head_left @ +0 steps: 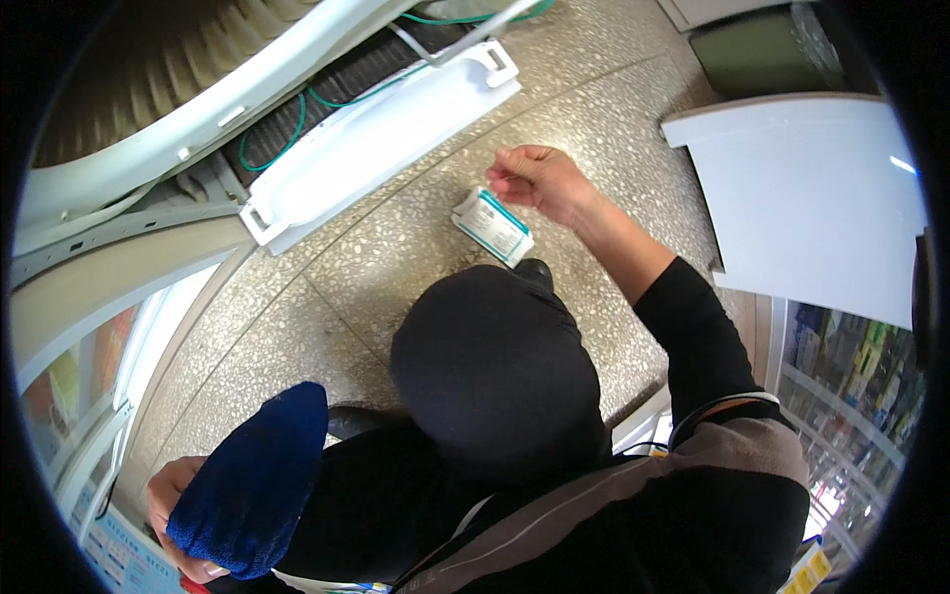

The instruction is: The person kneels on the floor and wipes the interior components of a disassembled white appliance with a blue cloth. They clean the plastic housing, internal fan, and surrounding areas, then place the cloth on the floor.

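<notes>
My left hand (pixel 170 510) is at the lower left, closed around a dark blue cloth (pixel 252 485); the cloth hides part of the fingers. My right hand (pixel 539 183) reaches out over the floor at the upper middle, its fingers curled and pressed together. Whether anything small sits in them I cannot make out. Just below these fingers a white and teal soft packet (pixel 493 228) lies on the floor, its lower end by the tip of my dark shoe (pixel 535 272). My bent knee (pixel 500 366) in black trousers fills the middle.
To the upper left stands an opened white appliance (pixel 148 139) with a long white plastic panel (pixel 381 139) along its base and a thin green cord (pixel 287 148). A white cabinet (pixel 802 198), a dark green bin (pixel 762 54) and a glass-fronted shelf (pixel 851 386) are on the right.
</notes>
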### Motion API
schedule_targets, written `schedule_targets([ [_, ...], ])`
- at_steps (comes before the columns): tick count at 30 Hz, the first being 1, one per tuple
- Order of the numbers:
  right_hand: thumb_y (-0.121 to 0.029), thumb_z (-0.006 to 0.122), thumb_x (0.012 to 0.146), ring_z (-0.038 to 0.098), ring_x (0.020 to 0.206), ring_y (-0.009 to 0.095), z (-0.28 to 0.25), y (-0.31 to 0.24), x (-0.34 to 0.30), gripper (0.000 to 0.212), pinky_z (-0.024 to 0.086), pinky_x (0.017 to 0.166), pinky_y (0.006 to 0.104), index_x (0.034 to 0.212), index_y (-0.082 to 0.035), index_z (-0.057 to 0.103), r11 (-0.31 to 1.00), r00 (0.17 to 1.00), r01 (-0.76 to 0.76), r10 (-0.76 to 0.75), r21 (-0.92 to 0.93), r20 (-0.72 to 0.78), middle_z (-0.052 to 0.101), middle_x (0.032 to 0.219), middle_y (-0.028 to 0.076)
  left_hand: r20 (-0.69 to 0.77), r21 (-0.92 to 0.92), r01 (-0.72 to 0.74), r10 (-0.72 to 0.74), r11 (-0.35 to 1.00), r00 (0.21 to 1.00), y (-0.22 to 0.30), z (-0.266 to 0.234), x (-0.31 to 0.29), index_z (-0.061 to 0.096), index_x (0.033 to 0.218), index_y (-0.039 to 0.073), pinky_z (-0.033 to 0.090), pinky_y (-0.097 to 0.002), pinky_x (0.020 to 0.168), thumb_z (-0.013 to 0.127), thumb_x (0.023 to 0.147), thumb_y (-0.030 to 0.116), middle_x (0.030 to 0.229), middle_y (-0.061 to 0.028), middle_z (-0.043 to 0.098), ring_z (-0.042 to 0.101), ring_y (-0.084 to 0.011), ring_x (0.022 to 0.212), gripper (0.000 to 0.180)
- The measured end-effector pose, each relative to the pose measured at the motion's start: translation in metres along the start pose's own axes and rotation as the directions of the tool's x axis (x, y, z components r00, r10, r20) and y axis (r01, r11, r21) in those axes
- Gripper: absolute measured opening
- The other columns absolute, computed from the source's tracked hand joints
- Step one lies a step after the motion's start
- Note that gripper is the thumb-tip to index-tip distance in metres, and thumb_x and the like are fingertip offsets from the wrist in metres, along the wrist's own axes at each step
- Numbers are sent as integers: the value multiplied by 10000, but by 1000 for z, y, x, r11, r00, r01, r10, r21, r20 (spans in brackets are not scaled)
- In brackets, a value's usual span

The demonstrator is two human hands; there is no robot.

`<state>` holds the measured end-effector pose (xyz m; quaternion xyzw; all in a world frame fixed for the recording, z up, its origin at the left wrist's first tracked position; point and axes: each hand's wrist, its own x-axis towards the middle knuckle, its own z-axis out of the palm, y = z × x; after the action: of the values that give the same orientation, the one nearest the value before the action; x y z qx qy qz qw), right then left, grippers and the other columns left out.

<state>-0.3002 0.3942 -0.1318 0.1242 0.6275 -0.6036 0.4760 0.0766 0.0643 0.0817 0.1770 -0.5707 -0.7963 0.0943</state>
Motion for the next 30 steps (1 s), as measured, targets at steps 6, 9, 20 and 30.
schedule_targets([
  [6, -243, 568, 1009, 722, 936, 230, -126, 2, 19, 327, 604, 810, 363, 1072, 65, 659, 859, 979, -157, 70, -487, -193, 716, 1036, 169, -494, -841, -432, 790, -327, 363, -41, 29, 60, 678, 707, 123, 530, -264, 615, 773, 666, 57, 736, -18, 713, 649, -88, 620, 122],
  [9, -223, 554, 969, 721, 934, 303, -175, 5, 13, 321, 608, 745, 399, 1138, 24, 668, 416, 918, -357, -10, -836, -397, 716, 1063, 174, -739, -668, -215, 669, -712, 79, -51, 54, 72, 739, 730, 136, 536, -254, 634, 769, 697, 69, 755, 22, 730, 651, -56, 627, 80],
  [20, -216, 649, 802, 700, 981, 333, -199, 64, -68, 330, 565, 871, 421, 1095, -94, 740, 233, 875, -266, -349, -936, -336, 739, 1012, 154, -749, -659, -319, 634, -681, 192, -42, 100, 87, 708, 673, 117, 546, -298, 568, 842, 705, 147, 734, 2, 722, 654, -104, 598, 140],
  [30, -164, 688, 795, 669, 972, 370, -158, 90, 16, 516, 551, 874, 454, 1299, -106, 587, 144, 747, 16, -660, -990, -84, 614, 1163, 161, -617, -780, -8, 767, -626, 178, -57, 90, 103, 650, 641, 146, 502, -292, 545, 795, 714, 160, 686, 18, 678, 621, -114, 572, 162],
])
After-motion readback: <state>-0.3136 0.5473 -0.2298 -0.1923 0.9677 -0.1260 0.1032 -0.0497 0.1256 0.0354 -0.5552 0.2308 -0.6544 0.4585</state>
